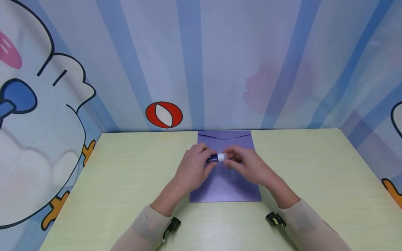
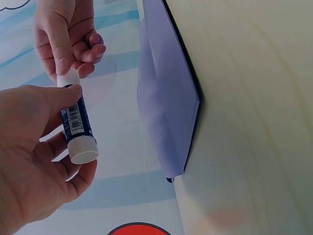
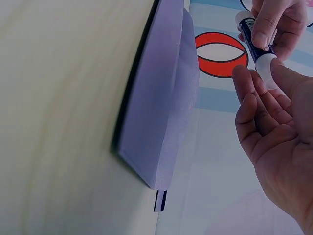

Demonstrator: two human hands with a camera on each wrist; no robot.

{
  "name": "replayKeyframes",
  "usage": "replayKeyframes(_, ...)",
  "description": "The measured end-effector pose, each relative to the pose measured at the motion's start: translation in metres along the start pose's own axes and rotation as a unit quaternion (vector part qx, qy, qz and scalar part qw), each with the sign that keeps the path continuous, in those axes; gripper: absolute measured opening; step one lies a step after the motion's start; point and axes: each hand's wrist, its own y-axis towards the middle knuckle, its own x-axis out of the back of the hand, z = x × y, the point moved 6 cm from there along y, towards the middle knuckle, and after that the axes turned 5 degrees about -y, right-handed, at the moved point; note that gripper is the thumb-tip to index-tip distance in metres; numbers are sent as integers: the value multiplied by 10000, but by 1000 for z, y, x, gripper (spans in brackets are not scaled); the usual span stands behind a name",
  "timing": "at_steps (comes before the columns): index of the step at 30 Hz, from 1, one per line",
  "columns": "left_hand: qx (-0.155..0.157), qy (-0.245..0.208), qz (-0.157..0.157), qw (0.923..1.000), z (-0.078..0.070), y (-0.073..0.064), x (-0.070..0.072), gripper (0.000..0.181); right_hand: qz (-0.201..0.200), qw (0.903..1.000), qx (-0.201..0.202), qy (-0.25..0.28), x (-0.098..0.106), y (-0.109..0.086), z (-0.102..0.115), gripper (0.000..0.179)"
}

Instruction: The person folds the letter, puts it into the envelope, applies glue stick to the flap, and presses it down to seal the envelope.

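Note:
A glue stick [image 1: 213,158] with a dark blue label and white ends is held level above a purple envelope [image 1: 226,191]. My left hand [image 1: 193,169] grips its labelled barrel, thumb on one side and fingers on the other. The barcode and one white end show in the left wrist view. At the opposite end, my right hand [image 1: 249,165] pinches the pale tip between thumb and fingers, as the right wrist view [image 3: 279,127] also shows. Flat on the table, the envelope has its flap at the far side; both hands hover over it.
The pale yellow table [image 1: 141,167] reaches back to a wall [image 1: 216,69] with blue stripes and cartoon figures. A dark wrist camera [image 1: 172,226] is on the left sleeve, and another camera [image 1: 275,219] is on the right.

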Motion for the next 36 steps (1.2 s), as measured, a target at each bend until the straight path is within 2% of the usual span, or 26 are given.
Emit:
replayKeyframes(13,-43,-40,-8,10000,-2,0,0,27,125,9998,-113,-60,-1,-1,-1,19)
replayKeyframes(16,86,-91,14,9999,0,-1,0,27,54,9999,-154,-26,-1,-1,-1,23)
replayKeyframes(21,379,-253,-53,9989,4,0,4,28,-227,9993,-282,-50,3,-1,1,38)
replayKeyframes(25,729,-599,-161,9954,7,1,8,28,-372,9987,-283,-190,6,-1,2,41)
replayKeyframes(27,935,-841,-203,9919,9,1,9,28,-379,9986,-258,-256,7,-1,3,41)
replayKeyframes(30,1245,-1356,-281,9825,12,0,10,28,-380,9986,-199,-303,7,0,4,41)
replayKeyframes(32,1458,-1784,-335,9725,14,0,11,28,-373,9988,-163,-282,6,0,5,42)
replayKeyframes(36,1881,-2585,-389,9467,18,-2,10,27,-378,9988,-110,-290,4,0,6,42)
